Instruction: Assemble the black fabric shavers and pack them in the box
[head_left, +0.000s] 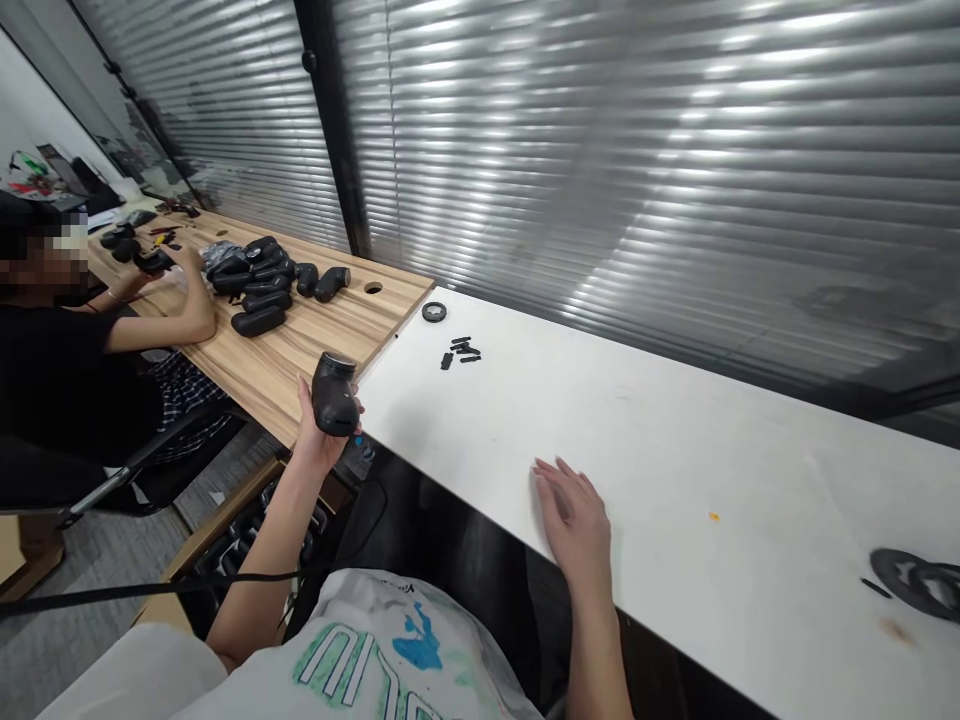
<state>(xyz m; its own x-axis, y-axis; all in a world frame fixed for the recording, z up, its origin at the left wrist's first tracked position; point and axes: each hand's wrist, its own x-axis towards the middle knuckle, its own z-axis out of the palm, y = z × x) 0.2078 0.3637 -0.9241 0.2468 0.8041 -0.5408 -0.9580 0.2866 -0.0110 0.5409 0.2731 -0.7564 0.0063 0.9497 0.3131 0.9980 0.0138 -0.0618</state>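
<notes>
A black curved plastic housing (334,398) with a round rim at its top is gripped by my left hand (319,440), just off the left corner of the white table (637,430). My right hand (576,515) rests at the table's front edge, fingers slightly bent and apart, holding nothing. Several small black parts (463,350) lie in a loose group beyond my hands, and a black ring (434,312) sits behind them near the table's back left corner.
On the wooden table (300,345) to the left lie several black housings (259,320). A person in black (67,370) sits there, handling a dark part. Larger black rings (911,580) lie at the far right. A cardboard box (217,530) of black parts stands below on the floor.
</notes>
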